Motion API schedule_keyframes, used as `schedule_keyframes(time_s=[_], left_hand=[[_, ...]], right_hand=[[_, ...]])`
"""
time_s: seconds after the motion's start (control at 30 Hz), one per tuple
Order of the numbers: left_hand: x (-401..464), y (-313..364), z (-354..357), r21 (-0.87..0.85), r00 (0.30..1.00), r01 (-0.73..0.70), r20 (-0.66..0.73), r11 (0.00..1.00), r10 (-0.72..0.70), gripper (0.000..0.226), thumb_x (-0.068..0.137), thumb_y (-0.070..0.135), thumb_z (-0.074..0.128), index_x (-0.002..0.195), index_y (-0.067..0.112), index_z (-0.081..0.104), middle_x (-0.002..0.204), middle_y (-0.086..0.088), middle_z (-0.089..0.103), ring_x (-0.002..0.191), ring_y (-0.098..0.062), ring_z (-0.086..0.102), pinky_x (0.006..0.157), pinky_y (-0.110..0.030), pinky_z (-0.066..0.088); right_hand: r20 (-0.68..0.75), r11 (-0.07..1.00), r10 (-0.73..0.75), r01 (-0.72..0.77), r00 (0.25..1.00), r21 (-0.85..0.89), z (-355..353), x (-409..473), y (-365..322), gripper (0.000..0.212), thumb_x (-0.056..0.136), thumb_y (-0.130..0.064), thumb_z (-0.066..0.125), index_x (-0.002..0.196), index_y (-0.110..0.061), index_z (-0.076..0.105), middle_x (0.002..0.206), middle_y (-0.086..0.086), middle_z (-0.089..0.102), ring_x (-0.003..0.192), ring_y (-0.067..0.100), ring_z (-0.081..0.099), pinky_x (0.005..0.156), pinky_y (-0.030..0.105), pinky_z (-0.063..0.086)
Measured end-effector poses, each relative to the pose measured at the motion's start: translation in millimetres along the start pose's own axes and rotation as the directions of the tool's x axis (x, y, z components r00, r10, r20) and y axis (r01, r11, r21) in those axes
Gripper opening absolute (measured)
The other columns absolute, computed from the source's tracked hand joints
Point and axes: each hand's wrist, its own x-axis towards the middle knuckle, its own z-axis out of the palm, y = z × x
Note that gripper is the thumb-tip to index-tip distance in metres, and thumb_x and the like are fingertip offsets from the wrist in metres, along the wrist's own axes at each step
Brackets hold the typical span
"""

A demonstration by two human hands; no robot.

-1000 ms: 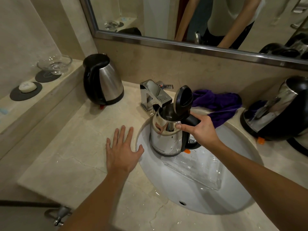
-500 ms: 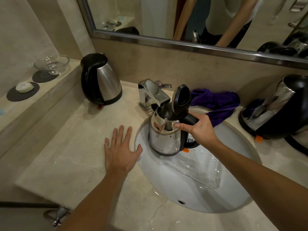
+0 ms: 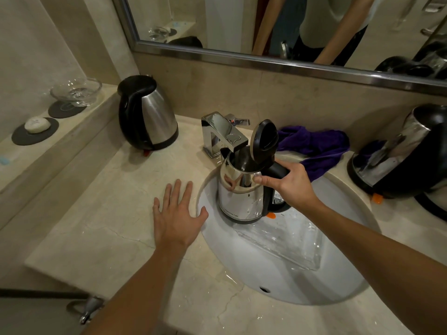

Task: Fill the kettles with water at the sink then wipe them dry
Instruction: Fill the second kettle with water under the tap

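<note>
A steel kettle (image 3: 239,199) with a black handle hangs over the white sink basin (image 3: 338,213), its lid flipped up, its mouth right under the chrome tap (image 3: 222,134). My right hand (image 3: 287,184) grips its handle, the thumb along the rim. My left hand (image 3: 179,213) lies flat with spread fingers on the marble counter just left of the basin. A second kettle (image 3: 150,117), lid closed, stands at the back left. A third kettle (image 3: 406,153) leans at the right edge. A purple cloth (image 3: 316,146) lies behind the basin.
A clear glass tray (image 3: 285,240) lies inside the basin below the kettle. On the raised left ledge sit a glass bowl (image 3: 76,90) and a white soap (image 3: 37,125) on dark coasters. A mirror (image 3: 290,27) runs along the back wall.
The held kettle has stayed under the tap with barely any shift. My left hand remains flat on the counter.
</note>
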Motion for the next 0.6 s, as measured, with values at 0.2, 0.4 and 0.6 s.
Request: schedule_keyframes(time_s=[0.2,0.4,0.6], left_hand=[[-0.4,-0.5,-0.3,-0.003,1.0,0.005,0.002,1.0,-0.005,0.082,0.093,0.07,0.029,0.161,0.038,-0.003,0.17,0.004,-0.009,0.156,-0.017,-0.009,0.126,-0.049,0.0],[0.0,-0.3,0.0,0.011,1.0,0.006,0.005,1.0,-0.006,0.082,0.094,0.07,0.029,0.161,0.038,-0.005,0.17,0.004,-0.009,0.156,-0.018,-0.01,0.126,-0.049,0.001],[-0.4,-0.9,2.0,-0.012,1.0,0.0,-0.008,1.0,0.0,0.081,0.094,0.07,0.031,0.161,0.038,-0.003,0.17,0.004,-0.008,0.157,-0.018,-0.009,0.126,-0.049,0.001]], right_hand=[[0.003,1.0,-0.021,0.021,1.0,-0.003,-0.4,-0.5,-0.5,0.047,0.074,-0.046,0.086,0.114,-0.025,0.074,0.091,-0.006,0.074,0.089,0.014,0.07,0.079,0.031,0.058],[0.004,1.0,-0.012,0.012,1.0,0.007,-0.6,-0.3,-0.8,0.052,0.072,-0.049,0.085,0.116,-0.025,0.074,0.09,-0.009,0.074,0.089,0.011,0.07,0.08,0.029,0.057],[-0.003,1.0,-0.013,0.013,1.0,-0.003,-0.3,0.0,1.5,0.052,0.074,-0.046,0.086,0.119,-0.024,0.073,0.094,-0.009,0.074,0.093,0.014,0.071,0.083,0.032,0.058]])
